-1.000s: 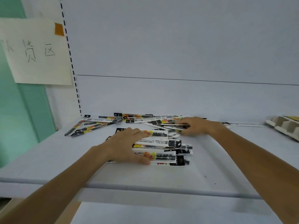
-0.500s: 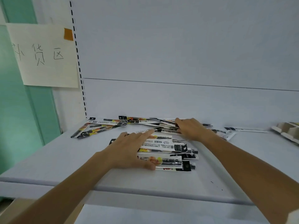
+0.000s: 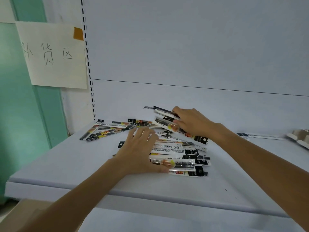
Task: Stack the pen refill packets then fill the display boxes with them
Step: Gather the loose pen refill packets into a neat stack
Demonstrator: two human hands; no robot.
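A rough stack of pen refill packets lies on the white shelf in front of me. My left hand rests flat on the stack's left end, thumb along its near edge. My right hand grips a bunch of packets and holds them tilted above the far side of the stack. More loose packets lie scattered towards the back left. One single packet lies far right. The edge of a display box shows at the right border.
A paper sign with handwriting hangs on the left upright beside a green wall. The shelf's back panel stands close behind the packets. A cardboard box sits below the shelf at lower left.
My right hand has closed on several packets at the back and lifted them off the shelf, tilted. My left hand stays on the stack. The camera has moved closer.
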